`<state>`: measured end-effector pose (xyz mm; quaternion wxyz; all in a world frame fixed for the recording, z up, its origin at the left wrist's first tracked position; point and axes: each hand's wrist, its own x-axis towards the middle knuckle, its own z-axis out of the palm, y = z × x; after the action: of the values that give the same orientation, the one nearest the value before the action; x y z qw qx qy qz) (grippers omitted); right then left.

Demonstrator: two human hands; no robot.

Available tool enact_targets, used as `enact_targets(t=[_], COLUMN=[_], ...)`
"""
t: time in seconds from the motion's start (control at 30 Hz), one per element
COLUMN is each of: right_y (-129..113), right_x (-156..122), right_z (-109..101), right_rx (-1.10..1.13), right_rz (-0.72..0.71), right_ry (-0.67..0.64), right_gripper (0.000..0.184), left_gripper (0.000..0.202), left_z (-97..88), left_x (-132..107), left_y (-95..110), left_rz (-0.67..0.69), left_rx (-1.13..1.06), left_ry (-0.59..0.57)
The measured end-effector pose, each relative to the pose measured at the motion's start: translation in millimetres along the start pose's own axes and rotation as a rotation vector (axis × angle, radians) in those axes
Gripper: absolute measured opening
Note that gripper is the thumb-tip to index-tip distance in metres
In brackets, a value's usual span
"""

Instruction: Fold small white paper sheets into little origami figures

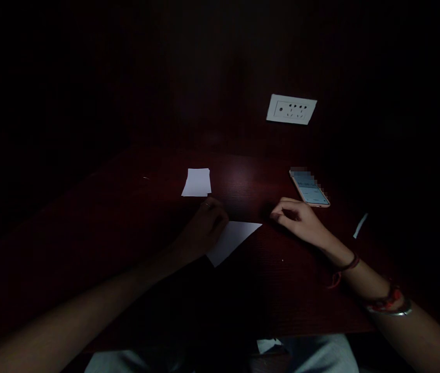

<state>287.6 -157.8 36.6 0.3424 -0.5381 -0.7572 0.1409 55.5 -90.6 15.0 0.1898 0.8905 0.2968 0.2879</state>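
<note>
A white paper folded to a triangle lies on the dark red table, its left part hidden under my left hand. The fingers of that hand are curled and press on the paper near its upper edge. My right hand rests to the right of the paper, apart from it. Its fingers are bent with the tips drawn together, and nothing shows in them. Beyond my left hand lies a small stack of white paper sheets.
A lit smartphone lies just beyond my right hand. A white wall socket sits above the table. One thin paper strip lies at the right. Below the table's front edge, my legs show with a pale scrap between them.
</note>
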Motion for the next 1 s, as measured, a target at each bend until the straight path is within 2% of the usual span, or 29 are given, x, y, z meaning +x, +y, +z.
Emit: enact_targets(t=[0.1,0.17,0.33,0.43,0.6,0.67,0.77,0.87,0.93,1.0], right_y=[-7.2,-6.6,7.0,2.9,-18.8,-20.2,-13.1,-6.1,-5.7,-7.7], right_x=[-0.7,-1.4,-1.5,-0.9,-1.7,-2.5,-3.7,-4.6,-5.2,-6.0], right_z=[7.8,10.3,6.4,8.5,22.1,25.3,25.8,24.5,23.9,23.8], right_rx=[0.075,0.135,0.248,0.237,0.128,0.088,0.03,-0.019,-0.044,-0.068], right_rz=[-0.049,-0.003,0.14,0.125,0.047,0.073,0.165,0.244,0.224,0.146], right_ry=[-0.124,-0.18,-0.111,-0.138,-0.231,-0.196,-0.111,-0.087,-0.121,-0.184], right_gripper=[0.016,0.022,0.03,0.028,0.017,0.015,0.015,0.013,0.018,0.027], left_gripper=[0.01,0.011,0.011,0.011,0.012,0.011,0.016,0.022,0.024,0.028], left_z=[5.0,6.1,5.1,8.0,12.4,10.3,4.7,1.1,1.9,4.9], left_x=[-1.9,-3.0,-2.7,-0.7,1.0,0.2,-2.1,-3.8,-4.1,-4.5], left_y=[7.5,10.3,8.1,8.3,14.1,14.0,10.0,6.5,6.4,8.1], left_rz=[0.065,0.077,0.055,0.059,0.117,0.088,-0.044,-0.141,-0.149,-0.122], left_rx=[-0.011,-0.016,-0.019,-0.026,-0.016,0.016,0.089,0.116,0.131,0.174], left_ry=[-0.021,-0.011,-0.002,0.0,-0.033,-0.035,-0.035,-0.09,-0.107,-0.088])
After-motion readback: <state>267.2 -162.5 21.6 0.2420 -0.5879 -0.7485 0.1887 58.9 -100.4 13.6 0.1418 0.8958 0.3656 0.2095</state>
